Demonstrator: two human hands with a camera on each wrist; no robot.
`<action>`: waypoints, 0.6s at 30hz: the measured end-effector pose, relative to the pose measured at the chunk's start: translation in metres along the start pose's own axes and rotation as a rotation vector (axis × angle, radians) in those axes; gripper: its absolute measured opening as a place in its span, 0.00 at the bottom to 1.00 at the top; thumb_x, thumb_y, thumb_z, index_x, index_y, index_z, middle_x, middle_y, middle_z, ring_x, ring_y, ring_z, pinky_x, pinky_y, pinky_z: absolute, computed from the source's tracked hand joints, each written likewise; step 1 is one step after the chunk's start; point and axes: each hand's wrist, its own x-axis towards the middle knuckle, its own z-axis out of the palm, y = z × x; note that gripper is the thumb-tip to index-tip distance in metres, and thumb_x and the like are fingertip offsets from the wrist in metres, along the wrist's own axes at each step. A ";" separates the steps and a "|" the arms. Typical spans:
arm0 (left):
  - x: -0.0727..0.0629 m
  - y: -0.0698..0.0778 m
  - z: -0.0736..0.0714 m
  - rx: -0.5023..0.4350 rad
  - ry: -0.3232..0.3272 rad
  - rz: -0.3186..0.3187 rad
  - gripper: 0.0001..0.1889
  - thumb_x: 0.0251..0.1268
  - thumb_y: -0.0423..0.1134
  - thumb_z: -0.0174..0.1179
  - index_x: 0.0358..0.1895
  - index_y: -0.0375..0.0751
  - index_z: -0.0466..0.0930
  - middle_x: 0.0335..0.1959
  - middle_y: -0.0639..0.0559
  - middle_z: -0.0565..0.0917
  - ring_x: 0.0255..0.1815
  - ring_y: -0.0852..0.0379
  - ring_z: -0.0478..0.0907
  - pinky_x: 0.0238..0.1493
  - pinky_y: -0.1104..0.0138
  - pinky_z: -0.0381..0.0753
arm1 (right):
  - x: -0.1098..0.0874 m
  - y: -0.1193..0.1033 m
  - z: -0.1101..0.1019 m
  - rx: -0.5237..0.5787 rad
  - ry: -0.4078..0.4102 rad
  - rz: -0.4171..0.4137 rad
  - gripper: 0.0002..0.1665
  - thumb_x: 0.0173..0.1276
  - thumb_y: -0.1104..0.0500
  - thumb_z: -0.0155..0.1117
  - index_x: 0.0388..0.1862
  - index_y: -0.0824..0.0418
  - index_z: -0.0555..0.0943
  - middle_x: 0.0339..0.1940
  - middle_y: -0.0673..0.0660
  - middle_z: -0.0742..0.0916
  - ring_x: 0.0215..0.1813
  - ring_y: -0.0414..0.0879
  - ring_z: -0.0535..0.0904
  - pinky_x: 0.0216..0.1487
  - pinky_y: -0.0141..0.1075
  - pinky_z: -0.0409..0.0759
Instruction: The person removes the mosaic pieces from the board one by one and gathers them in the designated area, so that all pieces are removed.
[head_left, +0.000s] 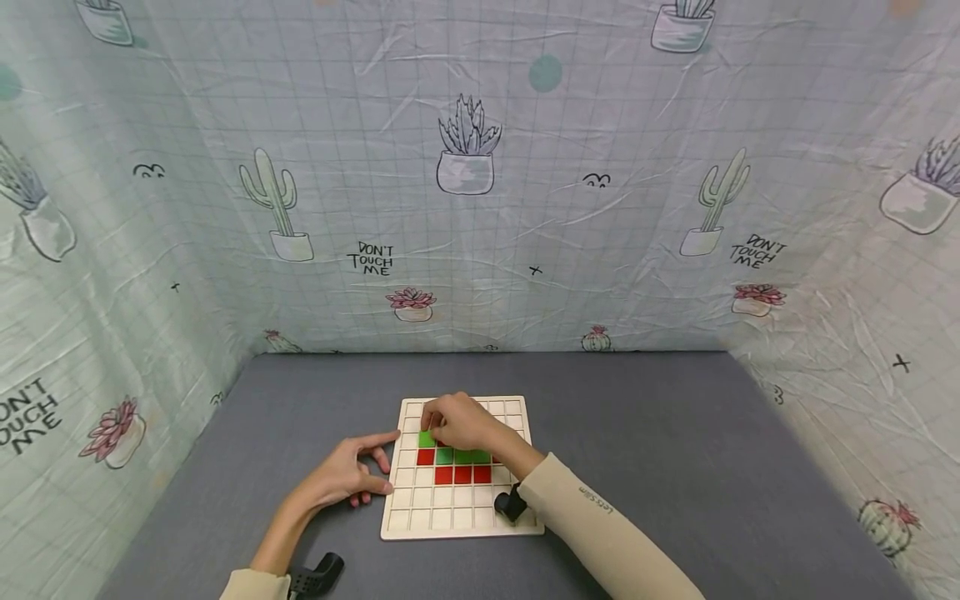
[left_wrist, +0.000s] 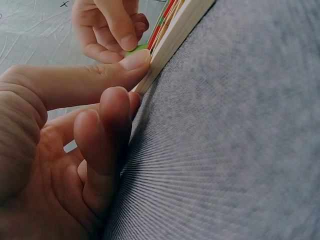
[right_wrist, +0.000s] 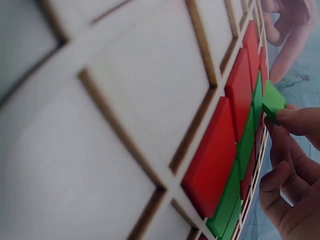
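The right hand [head_left: 462, 422] is pinching a green tile [right_wrist: 273, 98] at the left side of a gridded board [head_left: 442, 498], whose left edge the left hand [head_left: 339, 475] is touching, thumb and forefinger wide.

Wrinkled cactus-print sheeting [head_left: 525, 225] around three sides; grey tabletop [head_left: 637, 467].

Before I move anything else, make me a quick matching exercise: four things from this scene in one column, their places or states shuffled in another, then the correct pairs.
Things
1. board
2. left hand
3. row of three red tiles
4. right hand

Places or states
A. pinching a green tile
B. set in the grid
C. flat on the grey tabletop
D. touching the left edge of the board

Right pairs: 1-C, 2-D, 3-B, 4-A
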 end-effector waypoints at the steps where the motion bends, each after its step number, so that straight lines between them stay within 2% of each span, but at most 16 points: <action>1: 0.000 0.000 0.000 0.000 0.000 0.001 0.47 0.52 0.31 0.77 0.78 0.34 0.65 0.41 0.40 0.80 0.15 0.59 0.75 0.14 0.68 0.75 | 0.000 0.000 0.000 0.006 0.001 -0.003 0.10 0.71 0.66 0.64 0.38 0.53 0.89 0.31 0.47 0.90 0.30 0.34 0.78 0.38 0.28 0.76; 7: 0.000 0.000 0.001 -0.003 -0.002 -0.001 0.47 0.52 0.31 0.77 0.78 0.34 0.65 0.40 0.41 0.79 0.15 0.59 0.75 0.14 0.68 0.76 | -0.004 0.000 -0.006 0.071 -0.007 -0.011 0.09 0.72 0.65 0.64 0.39 0.54 0.89 0.32 0.47 0.90 0.28 0.35 0.78 0.34 0.27 0.75; 13: 0.001 -0.001 0.001 -0.003 0.001 -0.010 0.47 0.52 0.31 0.77 0.78 0.35 0.64 0.40 0.42 0.79 0.15 0.59 0.75 0.14 0.68 0.76 | -0.011 0.005 -0.017 0.129 -0.003 0.000 0.09 0.73 0.65 0.64 0.39 0.53 0.88 0.38 0.49 0.91 0.35 0.39 0.82 0.38 0.29 0.79; 18: 0.001 0.001 0.001 -0.010 0.001 -0.016 0.48 0.53 0.31 0.77 0.79 0.34 0.64 0.40 0.41 0.80 0.15 0.58 0.75 0.14 0.67 0.75 | -0.020 0.012 -0.028 0.138 0.010 0.008 0.09 0.73 0.65 0.63 0.40 0.53 0.88 0.38 0.49 0.90 0.37 0.40 0.84 0.38 0.31 0.80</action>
